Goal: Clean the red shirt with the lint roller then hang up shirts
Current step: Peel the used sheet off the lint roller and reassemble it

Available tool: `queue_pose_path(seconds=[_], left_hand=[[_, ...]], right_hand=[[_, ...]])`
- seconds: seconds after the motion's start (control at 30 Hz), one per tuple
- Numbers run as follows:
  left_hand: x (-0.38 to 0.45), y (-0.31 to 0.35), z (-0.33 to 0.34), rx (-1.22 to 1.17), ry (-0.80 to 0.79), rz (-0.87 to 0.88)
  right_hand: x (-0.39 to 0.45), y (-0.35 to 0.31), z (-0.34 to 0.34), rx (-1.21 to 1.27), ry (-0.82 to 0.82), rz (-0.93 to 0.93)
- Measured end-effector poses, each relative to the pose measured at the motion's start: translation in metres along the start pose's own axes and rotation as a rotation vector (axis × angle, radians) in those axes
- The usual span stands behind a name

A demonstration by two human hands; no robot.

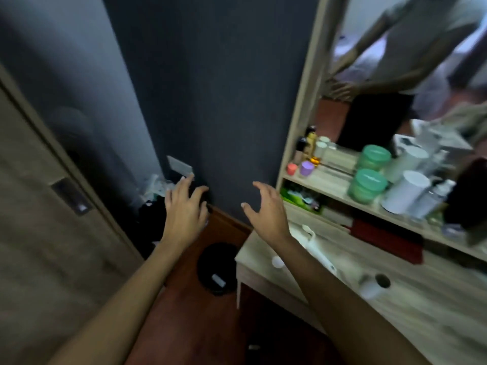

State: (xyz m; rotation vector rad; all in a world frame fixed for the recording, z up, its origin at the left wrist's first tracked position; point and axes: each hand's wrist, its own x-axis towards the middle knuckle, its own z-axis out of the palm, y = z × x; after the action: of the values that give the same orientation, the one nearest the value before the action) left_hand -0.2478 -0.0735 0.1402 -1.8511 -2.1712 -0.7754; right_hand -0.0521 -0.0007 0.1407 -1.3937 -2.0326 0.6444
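Head cam, pretty blurry: both hands out front, left hand (184, 206) and right hand (266, 209) with fingers spread, holding nothing. White plastic lint roller (320, 250) lies on the pale woodgrain dresser (421, 306). 2 round green jars (369, 175) on its shelf. Can't spot the red shirt.

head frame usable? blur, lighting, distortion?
Head view: heavy motion blur throughout, so the shelf jars and the lint roller on the dresser top are smeared; dim light, dark wall and floor; wide-angle bending at the edges; left hand and right hand are soft but readable, both empty.
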Motion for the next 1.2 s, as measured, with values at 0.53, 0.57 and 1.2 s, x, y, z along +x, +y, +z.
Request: queue_pose_path(seconds=[0.53, 0.57, 1.2], left_hand=[[0.012, 0.177, 0.160, -0.114, -0.378, 0.110], [0.010, 0.183, 0.170, -0.112, -0.402, 0.087], [-0.032, 0.152, 0.227, -0.172, -0.873, -0.429]], right_hand=[[-0.056, 0.234, -0.115, -0.451, -0.320, 0.739], [-0.058, 0.242, -0.117, -0.451, -0.361, 0.784], [-0.008, 0.270, -0.099, 0.441, -0.220, 0.776]])
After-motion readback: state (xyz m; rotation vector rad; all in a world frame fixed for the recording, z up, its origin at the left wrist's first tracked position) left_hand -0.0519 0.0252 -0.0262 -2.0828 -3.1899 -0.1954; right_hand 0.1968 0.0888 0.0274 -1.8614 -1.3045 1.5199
